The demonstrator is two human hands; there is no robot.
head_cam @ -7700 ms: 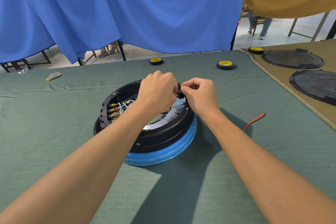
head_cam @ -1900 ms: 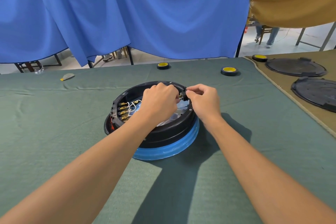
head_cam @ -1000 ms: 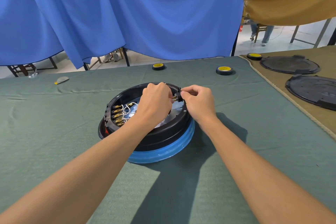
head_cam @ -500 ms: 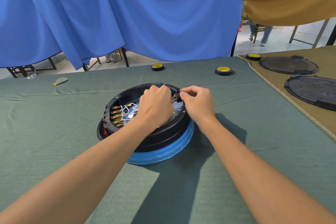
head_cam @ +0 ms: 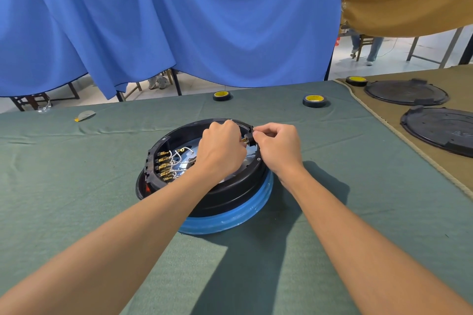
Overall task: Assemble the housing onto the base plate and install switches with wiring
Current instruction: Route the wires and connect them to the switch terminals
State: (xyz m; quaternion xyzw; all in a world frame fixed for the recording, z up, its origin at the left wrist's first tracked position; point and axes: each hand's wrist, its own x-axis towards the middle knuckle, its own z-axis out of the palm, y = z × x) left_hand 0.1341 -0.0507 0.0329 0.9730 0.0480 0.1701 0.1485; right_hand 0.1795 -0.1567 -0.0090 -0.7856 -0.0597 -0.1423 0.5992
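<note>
A round black housing (head_cam: pixel 230 194) sits on a blue-rimmed base plate (head_cam: pixel 230 221) in the middle of the green cloth. Inside its left wall a row of switches with brass terminals (head_cam: pixel 163 167) carries white wires (head_cam: pixel 179 158). At the far right rim my right hand (head_cam: pixel 277 149) pinches a small black switch (head_cam: pixel 249 138) with brass pins. My left hand (head_cam: pixel 221 152) reaches inside the housing, its fingertips closed at the switch's pins; what they hold is hidden.
Two yellow-cored black tape rolls (head_cam: pixel 221 95) (head_cam: pixel 315 100) lie at the far table edge, a third (head_cam: pixel 356 81) on the brown cloth. Two black round covers (head_cam: pixel 405 92) (head_cam: pixel 440 130) lie at the right. A small grey scrap (head_cam: pixel 85 115) lies far left. Blue curtain hangs behind.
Both hands have stayed at the housing's far right rim, with small finger movements at the switch. The view has shifted slightly; the housing has not moved.
</note>
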